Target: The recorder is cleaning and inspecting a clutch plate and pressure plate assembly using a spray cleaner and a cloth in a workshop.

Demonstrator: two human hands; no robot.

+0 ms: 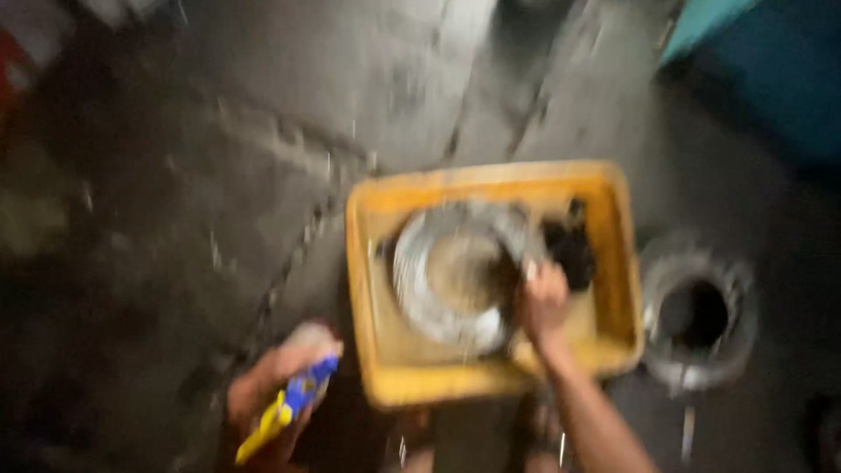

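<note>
- Left hand (273,394), lower left of frame, fingers wrapped around a blue and yellow packet (287,406) slanting up to the right
- Right hand (543,305) grips the steel plate (451,273) by its right rim
- Plate lies inside the yellow tub (491,372), dark lump (569,250) beside it
- Steel pot (698,313) stands right of the tub

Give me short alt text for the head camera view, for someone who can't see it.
Blurry view down at a yellow tub on a wet concrete floor, where the right hand grips a round metal plate. The left hand holds a blue and yellow pouch. A metal pot stands right of the tub.
</note>
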